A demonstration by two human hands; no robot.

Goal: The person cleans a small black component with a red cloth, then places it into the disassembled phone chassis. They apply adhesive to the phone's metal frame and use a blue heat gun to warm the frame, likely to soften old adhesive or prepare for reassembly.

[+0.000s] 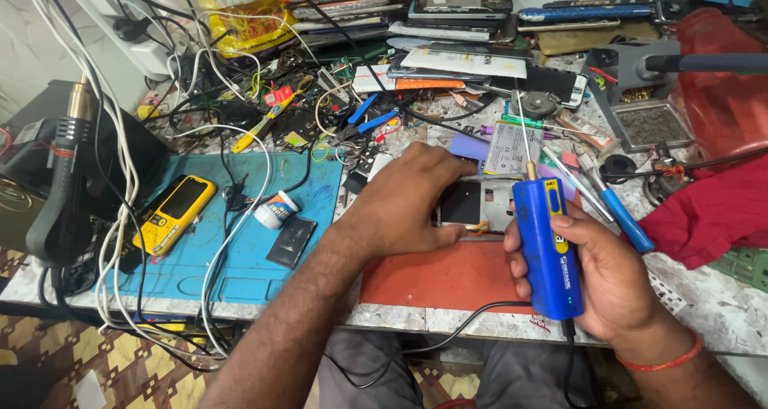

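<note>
My left hand (404, 201) rests on an opened phone body (472, 205) and pins it against the red mat (448, 277) near the table's front edge. My right hand (608, 277) is wrapped around a blue corded hand tool (548, 249) with a thin metal tip pointing up, just right of the phone. A black cable runs from the tool's base down over the table edge.
A blue mat (240, 257) at the left holds a yellow keypad phone (172, 213), a small white tub (278, 210) and a dark panel (290, 241). Stacked phones, pliers, screwdrivers and tangled cables crowd the back. A red cloth (712, 209) lies at the right, a black hot-air unit (64, 177) at far left.
</note>
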